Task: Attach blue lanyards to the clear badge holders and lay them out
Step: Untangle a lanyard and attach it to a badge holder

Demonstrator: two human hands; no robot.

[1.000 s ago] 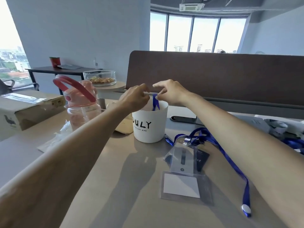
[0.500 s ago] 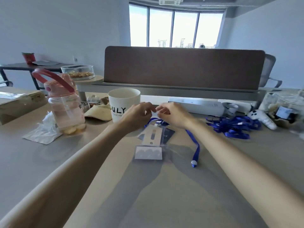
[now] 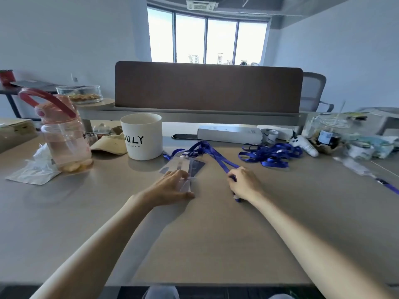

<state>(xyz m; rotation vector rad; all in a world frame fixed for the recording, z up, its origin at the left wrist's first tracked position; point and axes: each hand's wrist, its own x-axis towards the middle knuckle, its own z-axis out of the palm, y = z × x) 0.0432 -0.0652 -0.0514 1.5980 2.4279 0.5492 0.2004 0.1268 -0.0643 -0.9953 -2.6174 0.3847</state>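
Clear badge holders (image 3: 183,167) lie stacked on the desk in front of the white cup, with a blue lanyard (image 3: 212,153) clipped at their top end. My left hand (image 3: 170,187) rests on the nearest holder, fingers spread and fairly straight. My right hand (image 3: 243,183) grips the lanyard's doubled strap, which runs taut from the holders down into my fist; its end pokes out below the hand. A heap of loose blue lanyards (image 3: 269,153) lies further right.
A white cup (image 3: 141,139) marked ULY, a pink water bottle (image 3: 62,134), a tissue (image 3: 34,169) and a beige cap (image 3: 111,144) stand at the left. A white box (image 3: 228,134), a game controller (image 3: 304,144) and jars crowd the back right. A brown divider (image 3: 207,87) closes the far edge.
My hands have come apart and moved nearer to me. The left now lies on the holders, and the right has drawn the lanyard strap out to the right. The camera tilted down.
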